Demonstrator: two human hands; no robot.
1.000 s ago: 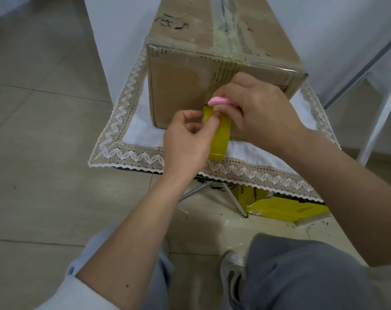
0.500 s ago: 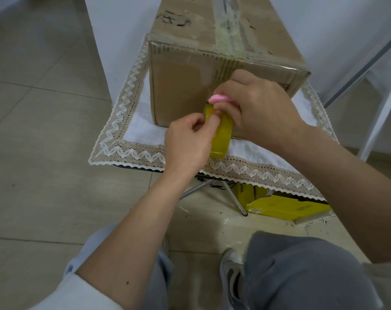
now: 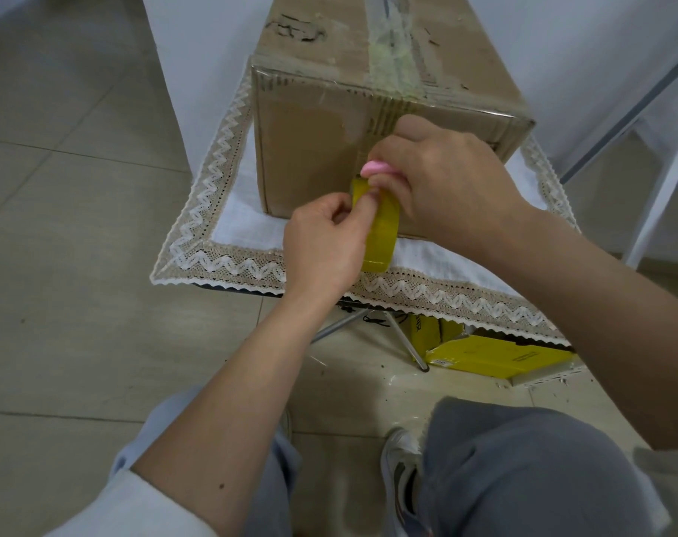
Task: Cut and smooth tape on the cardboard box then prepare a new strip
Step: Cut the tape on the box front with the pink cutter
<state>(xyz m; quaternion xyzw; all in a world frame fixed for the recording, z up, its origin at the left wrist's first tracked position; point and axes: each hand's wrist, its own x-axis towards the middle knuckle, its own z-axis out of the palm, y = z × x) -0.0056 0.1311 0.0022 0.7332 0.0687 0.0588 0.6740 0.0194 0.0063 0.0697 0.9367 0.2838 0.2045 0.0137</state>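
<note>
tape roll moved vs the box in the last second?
No, not noticeably. The tape roll sits at the same spot against the cardboard box front, its bottom near the lace trim, pinched by the left hand.

A: Where does the single view look from?
B: From the person's head, facing forward and steeply down, wide-angle.
A: How near?
B: Close. The left hand (image 3: pixel 325 242) and right hand (image 3: pixel 442 184) sit mid-frame against the cardboard box (image 3: pixel 310 149); the knees fill the bottom edge.
A: And beyond?
B: The lace-edged cloth (image 3: pixel 221 234) and floor tiles (image 3: pixel 77 304), bowed outward toward the frame's edges.
</note>
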